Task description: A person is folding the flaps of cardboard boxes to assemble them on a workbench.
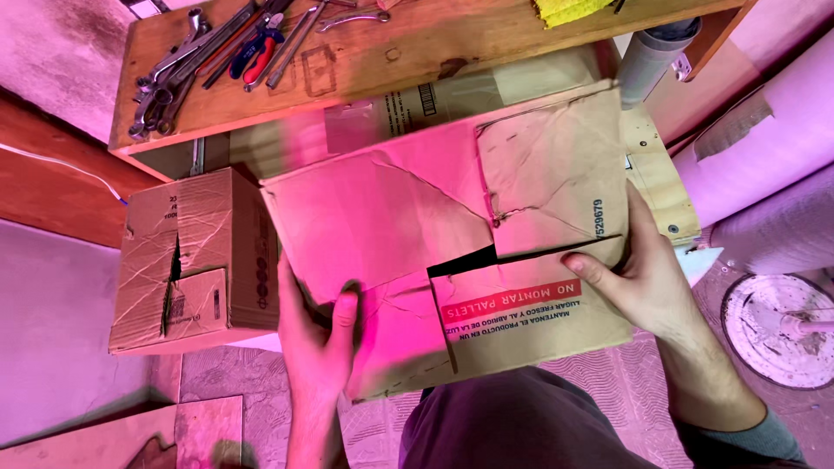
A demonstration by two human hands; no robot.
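A large, creased brown cardboard box (pixel 408 208) with its flaps folded over sits in front of me, under pink light. My left hand (pixel 317 334) grips its lower left edge, thumb on top of the flap. My right hand (pixel 638 269) holds the right side, thumb pressing on the lower right flap with a red printed band. A dark gap shows between the flaps near the middle.
A smaller closed cardboard box (pixel 195 260) stands to the left. Behind is a wooden workbench (pixel 391 52) with wrenches and pliers (pixel 208 52) and a yellow cloth (pixel 569 9). A grey pipe (pixel 651 56) and a round white base (pixel 782 330) are at the right.
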